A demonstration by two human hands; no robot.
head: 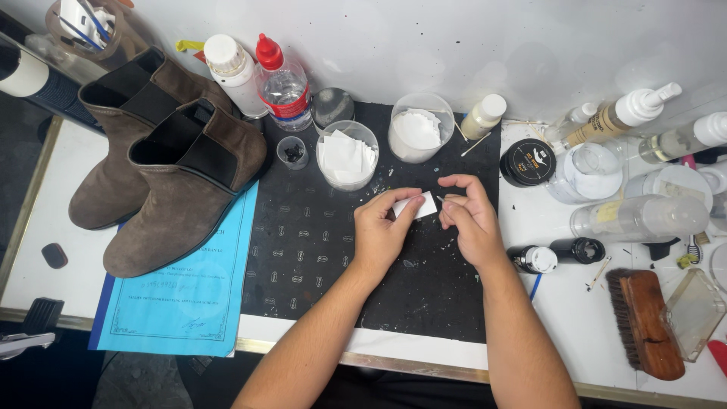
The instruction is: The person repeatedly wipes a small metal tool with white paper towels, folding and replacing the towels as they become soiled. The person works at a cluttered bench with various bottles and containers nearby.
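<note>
1. At frame centre, the left hand [381,227] pinches a small white pad [416,205] between thumb and fingers.
2. The right hand [469,216] pinches a thin stick [443,199], its tip touching the pad.
3. Both hover over the black mat [318,250].
4. Brown boots [166,174] stand upper left on blue paper [189,303].
5. A brush [644,322] lies lower right.

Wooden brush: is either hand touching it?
No. The wooden brush lies alone at the right table edge, while the left hand holds a small white pad mid-mat.
</note>
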